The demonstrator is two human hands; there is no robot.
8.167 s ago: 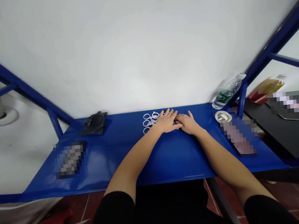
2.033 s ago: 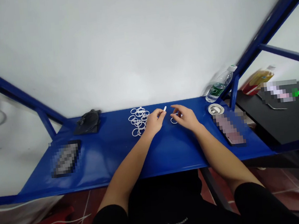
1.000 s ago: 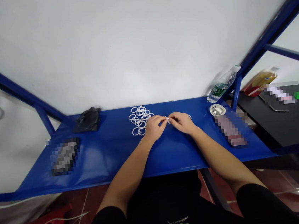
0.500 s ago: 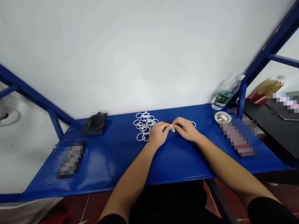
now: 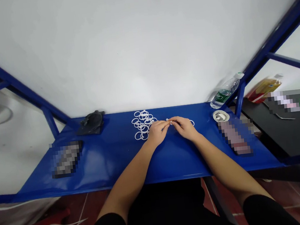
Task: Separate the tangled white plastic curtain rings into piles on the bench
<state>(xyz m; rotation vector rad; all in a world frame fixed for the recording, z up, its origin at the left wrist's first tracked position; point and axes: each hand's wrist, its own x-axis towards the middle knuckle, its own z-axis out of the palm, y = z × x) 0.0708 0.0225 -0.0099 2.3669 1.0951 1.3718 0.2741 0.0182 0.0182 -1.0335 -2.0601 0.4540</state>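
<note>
My left hand (image 5: 156,132) and my right hand (image 5: 184,126) meet fingertip to fingertip above the blue table. Both are closed in a pinch on a small white ring (image 5: 170,123), most of it hidden by the fingers. A pile of thin white rings (image 5: 144,128) lies just left of my left hand, partly covered by it. Behind my right hand, the edge of another white ring (image 5: 192,122) shows on the table.
The blue table (image 5: 118,166) backs onto a white wall. A black plastic bag (image 5: 92,123) and a blurred-out dark object (image 5: 67,159) lie left. At right are a water bottle (image 5: 224,92), a coiled white strip (image 5: 221,116) and another blurred-out object (image 5: 234,137).
The fingers have shifted on the ring, which hung below the fingertips before and is now mostly hidden. The whole view has moved slightly. The pile looks the same.
</note>
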